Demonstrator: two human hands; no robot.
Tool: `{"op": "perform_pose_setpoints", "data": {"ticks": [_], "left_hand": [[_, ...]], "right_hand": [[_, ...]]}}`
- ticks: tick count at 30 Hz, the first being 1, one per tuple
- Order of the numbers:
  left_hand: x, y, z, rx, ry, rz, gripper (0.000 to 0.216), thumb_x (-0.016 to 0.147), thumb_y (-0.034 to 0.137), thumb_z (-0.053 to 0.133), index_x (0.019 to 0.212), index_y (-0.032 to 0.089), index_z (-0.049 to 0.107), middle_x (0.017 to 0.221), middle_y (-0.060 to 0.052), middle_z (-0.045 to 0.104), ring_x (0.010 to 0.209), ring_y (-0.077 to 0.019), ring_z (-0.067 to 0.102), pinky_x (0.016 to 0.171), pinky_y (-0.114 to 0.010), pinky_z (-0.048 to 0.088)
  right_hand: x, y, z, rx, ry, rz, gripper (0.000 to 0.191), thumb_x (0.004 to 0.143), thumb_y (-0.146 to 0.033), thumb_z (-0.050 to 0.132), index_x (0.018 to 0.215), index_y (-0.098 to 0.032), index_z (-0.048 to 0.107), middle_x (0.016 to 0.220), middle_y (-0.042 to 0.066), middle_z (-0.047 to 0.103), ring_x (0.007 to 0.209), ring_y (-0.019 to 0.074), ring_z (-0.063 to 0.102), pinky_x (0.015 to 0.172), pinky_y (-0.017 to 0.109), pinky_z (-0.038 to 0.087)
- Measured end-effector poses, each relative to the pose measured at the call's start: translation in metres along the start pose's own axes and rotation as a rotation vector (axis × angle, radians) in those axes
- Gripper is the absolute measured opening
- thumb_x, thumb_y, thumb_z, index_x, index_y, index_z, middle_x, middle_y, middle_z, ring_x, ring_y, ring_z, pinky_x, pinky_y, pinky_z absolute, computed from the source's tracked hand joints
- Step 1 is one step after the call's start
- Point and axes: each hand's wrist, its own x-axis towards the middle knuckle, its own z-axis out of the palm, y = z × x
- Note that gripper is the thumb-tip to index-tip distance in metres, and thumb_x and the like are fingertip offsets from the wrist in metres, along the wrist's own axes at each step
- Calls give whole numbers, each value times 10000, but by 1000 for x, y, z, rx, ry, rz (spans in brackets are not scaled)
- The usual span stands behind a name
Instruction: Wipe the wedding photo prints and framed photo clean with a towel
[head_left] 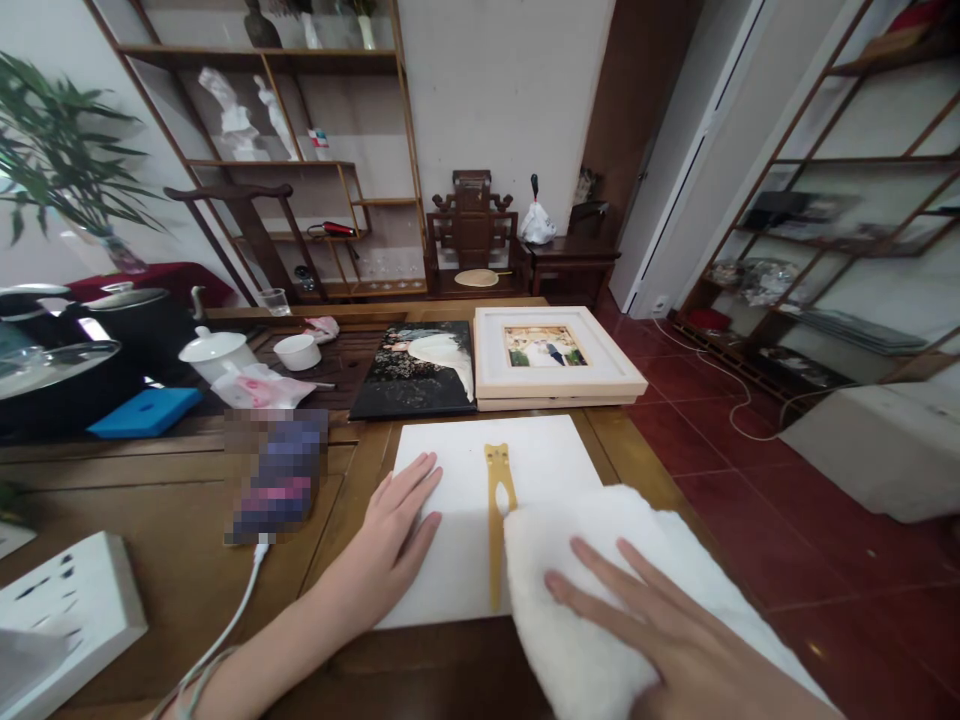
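Observation:
A white rectangular board [450, 500] lies flat on the wooden table in front of me. My left hand [397, 530] rests on its left side, fingers stretched out, palm down, holding nothing. Near the board's middle lies a long, flat yellow piece [496, 530] with a cat-shaped head, an oval hole and a tapering end. A thick white cloth [585, 530] covers the board's right part and hangs past the edge toward me. On top of it my right hand [630, 610] lies with fingers spread, pressing on the cloth; its thumb is hidden. The cloth's edge touches or nearly touches the yellow piece.
Behind the board are a dark photo panel [420, 370] and a framed picture [555, 355] on a pale box. To the left are a blurred-out object with a white cable [240, 610], a power strip [67, 610], a blue box [146, 412] and a lidded cup [217, 350].

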Motion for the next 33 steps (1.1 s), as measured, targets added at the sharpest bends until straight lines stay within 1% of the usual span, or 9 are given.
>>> {"op": "perform_pose_setpoints", "data": {"ticks": [3, 7, 13, 16, 21, 25, 27, 29, 33], "left_hand": [[0, 0, -1, -5, 2, 5, 445, 932, 238, 378, 1376, 212, 365, 1457, -113, 372, 1365, -253, 292, 1093, -517, 262], [0, 0, -2, -20, 2, 1, 442, 931, 232, 379, 1373, 223, 384, 1459, -106, 372, 1362, -251, 298, 1094, -508, 262], [0, 3, -2, -24, -9, -6, 437, 934, 232, 362, 1367, 193, 405, 1454, -122, 377, 1364, -252, 292, 1096, -513, 251], [0, 4, -3, -32, -10, -25, 434, 932, 230, 377, 1363, 207, 416, 1451, -112, 387, 1359, -250, 304, 1096, -503, 257], [0, 3, -2, -36, -2, -19, 443, 936, 231, 378, 1379, 221, 389, 1459, -100, 377, 1365, -239, 293, 1099, -504, 249], [0, 2, -1, -49, 19, -10, 445, 935, 241, 380, 1381, 237, 387, 1457, -91, 382, 1360, -244, 302, 1100, -502, 251], [-1, 1, 0, -50, 23, -9, 439, 939, 242, 368, 1377, 232, 393, 1457, -92, 381, 1361, -245, 301, 1103, -500, 246], [-1, 0, 1, -42, 17, -5, 435, 945, 230, 339, 1376, 216, 391, 1458, -100, 376, 1365, -238, 291, 1107, -501, 236], [0, 0, 1, -27, -6, -3, 434, 948, 209, 305, 1375, 213, 385, 1456, -101, 379, 1370, -222, 282, 1109, -496, 231]], "right_hand": [[4, 5, -7, 20, 1, 29, 300, 717, -101, 556, 846, -319, 717, 1422, -45, 382, 1336, 287, 282, 1082, 501, 321], [36, 45, -7, -12, 87, 42, 265, 698, -100, 530, 881, -191, 699, 1449, 53, 359, 1367, 313, 192, 1095, 578, 195], [76, 97, 2, -98, 242, 24, 224, 798, -195, 542, 974, -168, 678, 1397, 96, 444, 1345, 318, 269, 1072, 582, 227], [72, 87, 2, -89, 229, 36, 238, 827, -203, 512, 992, -161, 678, 1384, 104, 460, 1338, 322, 285, 1069, 600, 223], [29, 33, -7, -71, 100, 57, 197, 799, -205, 541, 910, -252, 696, 1414, 16, 423, 1348, 287, 272, 1090, 553, 271], [2, 0, -21, -73, -73, -114, 175, 781, -195, 571, 824, -305, 701, 1369, -16, 468, 1283, 297, 387, 1035, 487, 403], [2, -3, -24, -49, -85, -107, 153, 803, -223, 573, 850, -296, 700, 1361, -8, 478, 1272, 291, 403, 1026, 451, 423], [11, 2, -23, -6, -31, 2, 146, 833, -271, 566, 900, -268, 696, 1379, 22, 464, 1287, 285, 383, 1034, 440, 411], [47, 26, -12, 52, 84, 109, 256, 896, -318, 483, 1008, -185, 671, 1397, 120, 440, 1332, 310, 298, 1077, 538, 281]]}}
